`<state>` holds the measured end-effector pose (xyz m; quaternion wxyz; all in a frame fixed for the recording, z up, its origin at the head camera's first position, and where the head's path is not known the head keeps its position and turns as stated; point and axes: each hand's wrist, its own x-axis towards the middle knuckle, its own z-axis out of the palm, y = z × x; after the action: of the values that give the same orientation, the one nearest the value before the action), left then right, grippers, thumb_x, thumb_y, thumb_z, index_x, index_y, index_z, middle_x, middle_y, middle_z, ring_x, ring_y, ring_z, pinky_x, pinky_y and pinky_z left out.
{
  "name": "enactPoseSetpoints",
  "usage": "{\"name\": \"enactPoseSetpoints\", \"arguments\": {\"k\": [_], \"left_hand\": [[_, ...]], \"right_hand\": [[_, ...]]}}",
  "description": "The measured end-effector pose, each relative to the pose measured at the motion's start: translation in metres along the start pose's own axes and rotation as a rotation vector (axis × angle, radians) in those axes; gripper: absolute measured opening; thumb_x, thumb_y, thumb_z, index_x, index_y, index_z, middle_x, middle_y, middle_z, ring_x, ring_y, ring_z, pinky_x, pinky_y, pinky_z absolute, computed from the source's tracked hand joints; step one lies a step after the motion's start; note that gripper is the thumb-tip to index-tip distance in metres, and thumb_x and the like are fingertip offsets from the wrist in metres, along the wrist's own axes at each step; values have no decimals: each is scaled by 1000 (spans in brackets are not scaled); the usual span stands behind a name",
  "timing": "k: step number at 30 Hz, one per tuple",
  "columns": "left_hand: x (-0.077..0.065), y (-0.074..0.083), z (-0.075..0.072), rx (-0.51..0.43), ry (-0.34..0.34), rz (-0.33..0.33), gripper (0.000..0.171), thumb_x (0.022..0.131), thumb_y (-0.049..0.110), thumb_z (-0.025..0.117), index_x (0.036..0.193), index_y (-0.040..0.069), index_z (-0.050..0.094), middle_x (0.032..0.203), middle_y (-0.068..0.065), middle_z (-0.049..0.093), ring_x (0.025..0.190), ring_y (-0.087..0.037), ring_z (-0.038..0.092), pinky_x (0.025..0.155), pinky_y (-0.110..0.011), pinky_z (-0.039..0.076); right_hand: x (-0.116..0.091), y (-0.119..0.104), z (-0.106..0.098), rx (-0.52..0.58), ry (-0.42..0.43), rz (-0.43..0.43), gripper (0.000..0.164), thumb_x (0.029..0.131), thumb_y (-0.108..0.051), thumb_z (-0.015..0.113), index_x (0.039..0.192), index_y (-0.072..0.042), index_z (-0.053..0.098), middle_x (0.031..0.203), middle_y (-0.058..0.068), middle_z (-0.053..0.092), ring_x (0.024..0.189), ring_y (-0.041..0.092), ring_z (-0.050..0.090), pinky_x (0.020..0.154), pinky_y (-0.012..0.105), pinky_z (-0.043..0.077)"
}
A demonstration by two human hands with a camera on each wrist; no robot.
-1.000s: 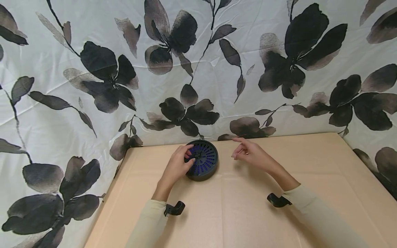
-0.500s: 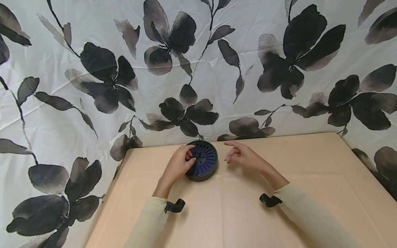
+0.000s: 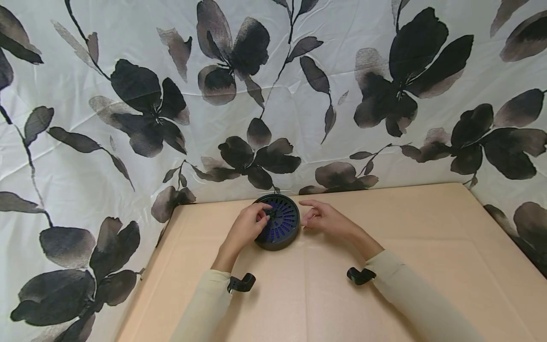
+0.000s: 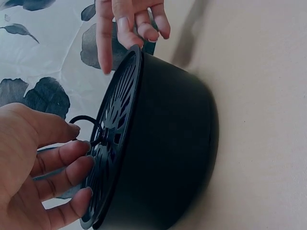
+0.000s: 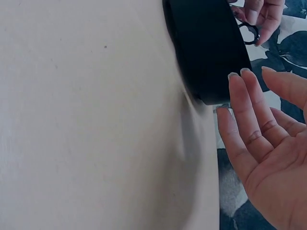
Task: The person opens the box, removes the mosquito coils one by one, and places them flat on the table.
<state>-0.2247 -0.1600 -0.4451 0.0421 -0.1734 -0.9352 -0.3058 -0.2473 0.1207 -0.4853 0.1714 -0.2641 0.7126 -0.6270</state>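
Note:
A round black canister stands near the far edge of the table, its slotted lid showing purple between the slots. From the lid's centre rises a thin black ring handle. My left hand pinches this ring between thumb and fingertips, the other fingers loosely bent beside the lid. My right hand is at the canister's right side, fingers extended and fingertips right at the rim. In the right wrist view the right fingers overlap the canister's side, and the palm holds nothing.
The light tan table carries the canister. Behind it hangs a white cloth with dark flower prints, close to the table's far edge. Black wrist cameras sit on both wrists.
My right hand has moved left, from well apart up to the canister's rim. The left hand stays at the ring, its thumb and fingertips closer together; the canister has not moved.

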Motion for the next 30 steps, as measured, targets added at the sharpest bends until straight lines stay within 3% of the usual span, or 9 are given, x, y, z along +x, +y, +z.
{"name": "enactPoseSetpoints", "arguments": {"k": [4, 8, 11, 24, 30], "left_hand": [[1, 0, 1, -5, 10, -5, 25, 94, 6, 68, 119, 8, 70, 83, 1, 60, 72, -14, 52, 67, -31, 46], [3, 0, 3, -6, 15, -10, 21, 94, 7, 68, 115, 8, 71, 82, 1, 60, 72, -13, 53, 68, -31, 47], [4, 1, 4, 3, 14, -18, 17, 95, 8, 69, 112, 9, 72, 81, 1, 61, 72, -13, 54, 68, -30, 47], [5, 4, 4, 16, 53, -22, 6, 94, 12, 71, 100, 9, 70, 80, 1, 62, 70, -12, 55, 67, -31, 48], [5, 1, 3, 8, 60, -60, 5, 94, 13, 71, 97, 11, 69, 81, 1, 63, 71, -13, 56, 67, -31, 49]], "right_hand": [[4, 5, 4, 55, -15, 18, 60, 95, 8, 54, 151, 10, 32, 103, 34, 64, 96, 44, 70, 90, 49, 58], [7, 8, 6, 75, -19, 31, 61, 95, 7, 54, 151, 10, 31, 100, 25, 66, 95, 38, 71, 88, 45, 59], [7, 9, 7, 81, -15, 40, 61, 95, 7, 54, 151, 10, 31, 98, 21, 66, 95, 40, 70, 87, 43, 59], [9, 12, 11, 142, -9, 54, 63, 96, 7, 56, 152, 10, 29, 100, 32, 63, 96, 47, 69, 91, 54, 56], [12, 14, 11, 135, 8, 61, 64, 95, 4, 61, 152, 8, 32, 94, 24, 66, 94, 45, 70, 88, 52, 58]]}}
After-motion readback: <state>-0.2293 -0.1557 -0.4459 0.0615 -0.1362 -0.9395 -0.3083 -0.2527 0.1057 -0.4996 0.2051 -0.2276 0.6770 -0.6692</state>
